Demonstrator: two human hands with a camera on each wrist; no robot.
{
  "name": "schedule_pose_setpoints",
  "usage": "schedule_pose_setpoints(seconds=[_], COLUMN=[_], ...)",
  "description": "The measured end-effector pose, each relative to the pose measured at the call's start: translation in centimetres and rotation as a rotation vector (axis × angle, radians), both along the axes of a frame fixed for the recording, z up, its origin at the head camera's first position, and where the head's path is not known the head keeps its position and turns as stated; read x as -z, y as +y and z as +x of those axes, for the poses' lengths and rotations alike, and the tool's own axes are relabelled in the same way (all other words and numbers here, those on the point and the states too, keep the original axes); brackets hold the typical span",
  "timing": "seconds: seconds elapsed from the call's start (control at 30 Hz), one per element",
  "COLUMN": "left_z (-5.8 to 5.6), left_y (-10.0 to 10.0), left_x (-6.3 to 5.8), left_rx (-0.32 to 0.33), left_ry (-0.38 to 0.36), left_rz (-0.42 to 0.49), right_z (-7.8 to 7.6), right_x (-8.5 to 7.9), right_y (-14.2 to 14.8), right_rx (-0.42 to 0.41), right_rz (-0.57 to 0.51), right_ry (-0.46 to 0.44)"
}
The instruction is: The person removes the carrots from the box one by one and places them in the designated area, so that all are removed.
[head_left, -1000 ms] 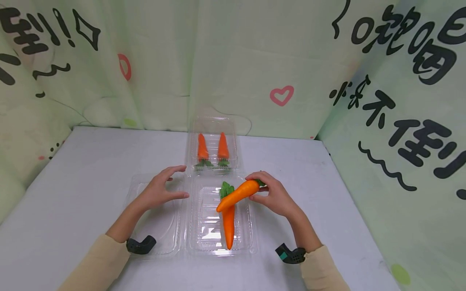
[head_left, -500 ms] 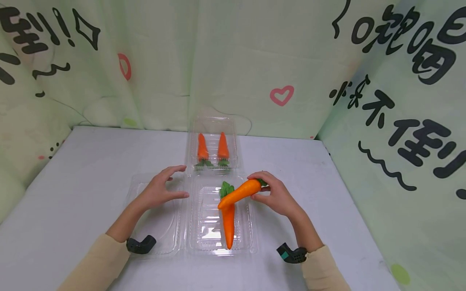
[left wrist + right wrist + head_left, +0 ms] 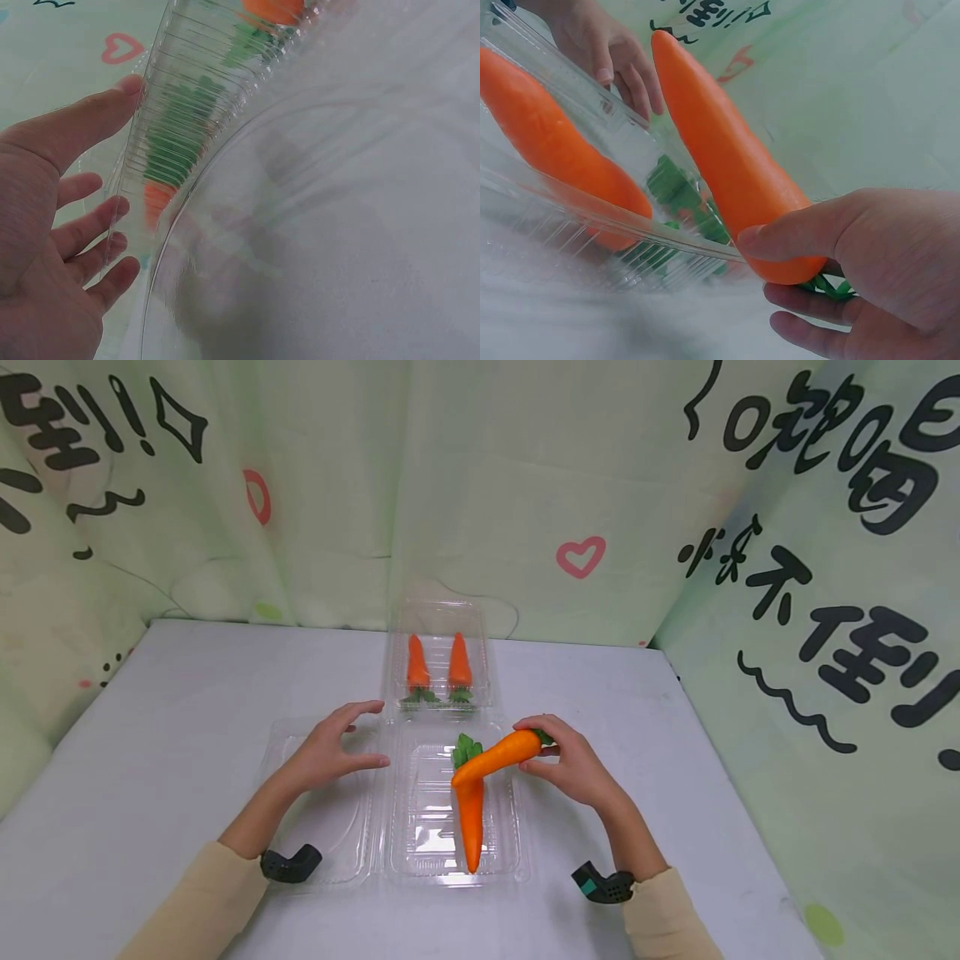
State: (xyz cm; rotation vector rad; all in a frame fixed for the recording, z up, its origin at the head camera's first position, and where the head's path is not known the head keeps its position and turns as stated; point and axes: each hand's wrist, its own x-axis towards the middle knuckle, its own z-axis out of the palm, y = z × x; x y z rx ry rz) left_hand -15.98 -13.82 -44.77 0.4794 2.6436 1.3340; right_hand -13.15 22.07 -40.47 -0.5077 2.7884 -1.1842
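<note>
My right hand [image 3: 562, 760] pinches an orange carrot [image 3: 727, 157] by its thick end, near the green top. In the head view this carrot slants over a second carrot [image 3: 472, 827], which lies lengthwise in the clear plastic box [image 3: 420, 860] with its leaves away from me. The box's lid [image 3: 322, 852] is folded out flat to the left. My left hand [image 3: 330, 752] hovers by the left side of the box, thumb and fingers spread apart, holding nothing. In the left wrist view its fingers [image 3: 97, 217] show close to the clear plastic wall.
Behind the box stands another clear plastic box [image 3: 483, 668] with two carrots [image 3: 460, 662] in it, their leaves toward me. Everything rests on a white table [image 3: 615, 710]. A pale green curtain [image 3: 480, 485] with printed writing surrounds its back and sides.
My right hand and its carrot have drifted slightly to the right, and the carrot's tip has moved slightly away from me. The left hand has stayed still.
</note>
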Motion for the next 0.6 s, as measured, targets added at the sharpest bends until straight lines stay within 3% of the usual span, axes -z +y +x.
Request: schedule_pose_setpoints(seconds=[0.6], left_z=[-0.05], left_y=[-0.03], left_x=[0.13], left_rx=[-0.002], left_ry=[-0.006], left_rz=[0.002], right_z=[0.13], right_x=[0.48], right_y=[0.78], right_rx=[0.039], right_rz=[-0.008], right_ry=[0.003])
